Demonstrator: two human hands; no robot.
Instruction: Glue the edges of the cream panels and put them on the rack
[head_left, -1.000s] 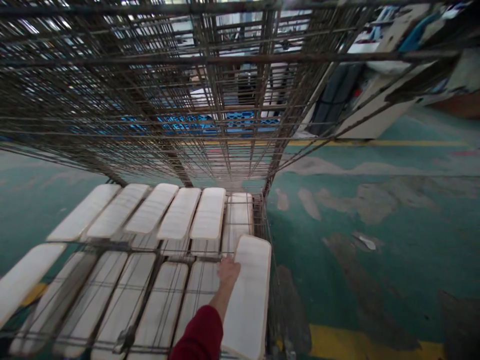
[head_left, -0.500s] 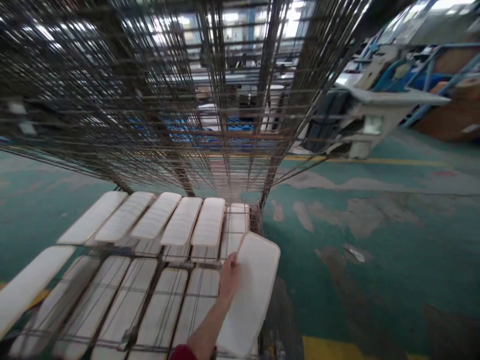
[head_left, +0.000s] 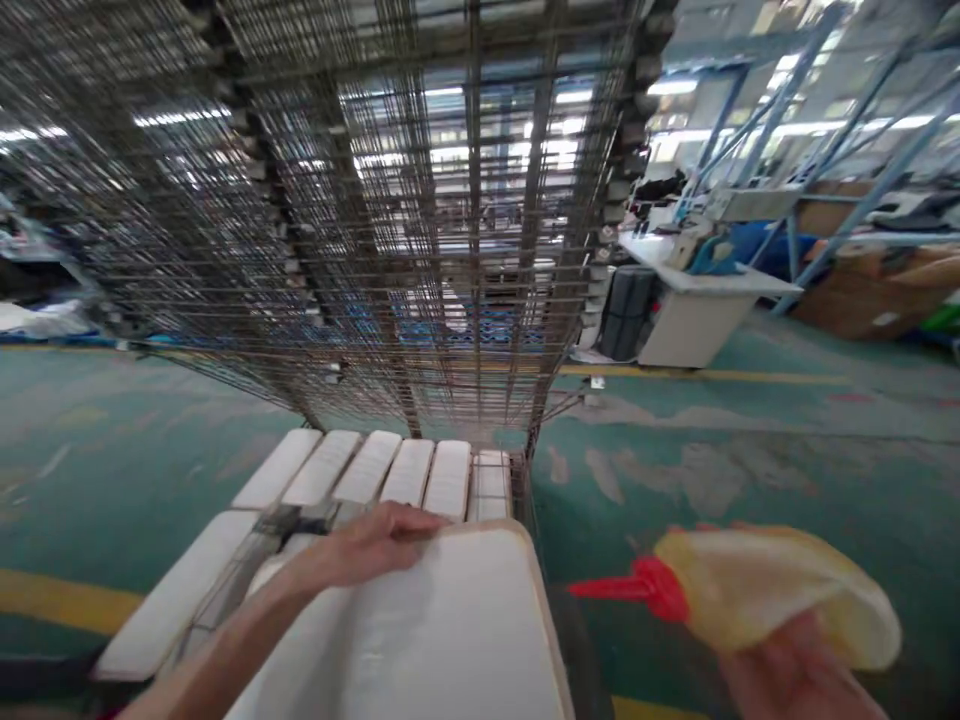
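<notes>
My left hand (head_left: 382, 545) grips the top edge of a white rounded board (head_left: 457, 630) with a tan rim, tilted up close to me. In my right hand (head_left: 795, 660) is a yellowish squeeze bottle (head_left: 765, 585) with a red pointed nozzle (head_left: 637, 588), held on its side with the tip towards the board. My right fingers are partly hidden behind the bottle. Past the held board, a row of similar white boards (head_left: 367, 468) lies on the wire rack. Another white board (head_left: 180, 590) lies nearer, at the left.
Tall stacked wire racks (head_left: 442, 230) rise and lean above the far row of boards. To the right stands a pale work table (head_left: 690, 310) beside a dark grey bin (head_left: 626, 310). Green floor (head_left: 660, 470) with yellow lines surrounds the rack.
The held board has come nearer, and my left hand has moved from its side to its top edge. My right hand has come into view with the bottle. The view has tilted upwards.
</notes>
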